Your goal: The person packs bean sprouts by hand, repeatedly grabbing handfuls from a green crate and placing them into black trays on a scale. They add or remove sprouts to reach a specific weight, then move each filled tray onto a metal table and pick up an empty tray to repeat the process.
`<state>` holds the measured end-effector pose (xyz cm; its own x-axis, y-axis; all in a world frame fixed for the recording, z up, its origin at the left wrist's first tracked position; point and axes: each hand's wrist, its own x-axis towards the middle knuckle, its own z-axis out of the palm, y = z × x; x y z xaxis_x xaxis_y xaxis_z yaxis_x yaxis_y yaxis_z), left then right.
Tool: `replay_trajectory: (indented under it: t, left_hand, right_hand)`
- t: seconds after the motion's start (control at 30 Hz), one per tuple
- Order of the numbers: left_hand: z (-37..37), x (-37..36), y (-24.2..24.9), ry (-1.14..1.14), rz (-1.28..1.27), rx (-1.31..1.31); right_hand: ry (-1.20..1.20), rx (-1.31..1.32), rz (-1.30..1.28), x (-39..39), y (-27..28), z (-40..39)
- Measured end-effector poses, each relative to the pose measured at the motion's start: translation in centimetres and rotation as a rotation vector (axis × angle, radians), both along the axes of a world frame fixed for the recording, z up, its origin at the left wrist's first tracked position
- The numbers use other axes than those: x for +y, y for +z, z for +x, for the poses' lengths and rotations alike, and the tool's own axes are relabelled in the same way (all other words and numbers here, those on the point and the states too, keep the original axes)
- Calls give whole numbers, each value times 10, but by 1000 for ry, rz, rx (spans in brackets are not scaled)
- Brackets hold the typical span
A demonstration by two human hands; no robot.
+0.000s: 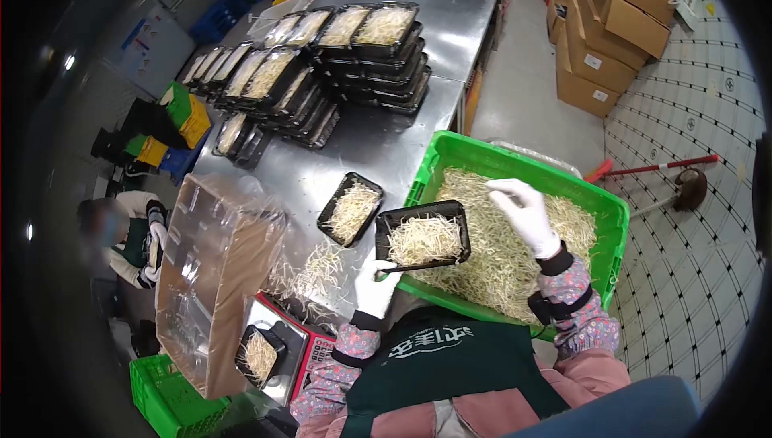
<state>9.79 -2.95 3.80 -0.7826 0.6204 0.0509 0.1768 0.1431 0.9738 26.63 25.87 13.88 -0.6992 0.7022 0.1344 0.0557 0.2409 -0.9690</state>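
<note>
My left hand (375,288), in a white glove, grips the near-left edge of a black tray (384,231) filled with bean sprouts (424,239). The tray is held at the left side of a green crate (618,233), partly over it. My right hand (523,214), also gloved, is above the heap of bean sprouts (490,265) in that crate. Its fingers are bent slightly and apart, and no sprouts show in them. Another filled black tray (351,210) lies on the steel table just beyond my left hand.
Several stacks of wrapped sprout trays (378,36) stand on the steel table (458,4). Loose sprouts (314,273) lie near a red scale (318,349) bearing a tray (261,358). A plastic-lined carton (229,269) stands left, near a co-worker (133,237). Cardboard boxes (599,60) stand at back right.
</note>
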Motion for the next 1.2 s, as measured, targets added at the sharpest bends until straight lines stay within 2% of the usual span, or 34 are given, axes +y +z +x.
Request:
replay_trajectory:
  t: [0.03,0.1,0.17,0.23,0.3,0.37,0.4,0.43,0.5,0.6,0.63,0.67,0.7,0.73,0.77,0.8,0.83,0.87,0.9,0.97,1.07,1.13,1.17,1.2]
  left_hand:
    - [-3,-5,0,-10,-46,16]
    - [-7,-7,5,48,121,-180]
    - [-28,-14,-6,117,112,-67]
    - [-42,-7,11,281,183,-251]
    - [-68,-3,11,387,-39,94]
    - [-88,3,-8,502,-71,240]
    - [-97,5,-26,547,-98,463]
    - [-97,9,-30,571,-170,366]
    - [-97,6,-40,535,-320,470]
    - [-106,-2,-53,522,-353,592]
    - [-111,-1,-54,574,-315,591]
    - [-122,-2,-53,572,-244,478]
    - [-137,-7,-63,584,-347,597]
    - [-150,-11,-56,498,-359,422]
    - [-164,-19,-63,473,-501,538]
    - [-179,-23,-75,503,-408,394]
    - [-171,-17,-53,515,-590,510]
    - [-164,-15,-35,471,-624,577]
    - [-157,-15,-22,459,-630,643]
    - [-133,0,6,435,-446,729]
    - [-73,47,33,14,-155,738]
    - [-25,87,39,-391,-133,511]
    - [-2,105,41,-619,-197,543]
    - [18,123,36,-870,-269,466]
  right_hand:
    - [-45,30,-83,10,-16,1]
    - [-57,1,-242,10,-24,4]
    - [-21,-16,-157,6,-38,3]
    - [2,-38,-150,2,-45,4]
    - [14,-62,-142,1,-48,4]
    - [22,-68,-182,-1,-49,4]
    - [18,-69,-183,-2,-52,6]
    - [12,-77,-235,-3,-56,8]
    - [-7,-87,-292,0,-65,18]
    - [-114,-155,-203,17,-89,58]
    - [-191,-165,-271,19,-85,73]
    - [-241,-176,-180,27,-90,90]
    - [-295,-203,-90,33,-99,113]
    - [-343,-248,-91,37,-101,135]
    - [-383,-281,-91,40,-103,155]
    - [-442,-326,-60,40,-111,176]
    - [-489,-362,-31,39,-116,193]
    - [-507,-427,-132,32,-107,209]
    - [-533,-435,-136,25,-105,223]
    - [-496,-689,108,10,-103,249]
    - [-276,-846,170,-4,-106,264]
    - [-120,-910,175,-6,-115,253]
    - [-40,-959,228,-2,-122,248]
    - [-29,-979,246,2,-126,240]
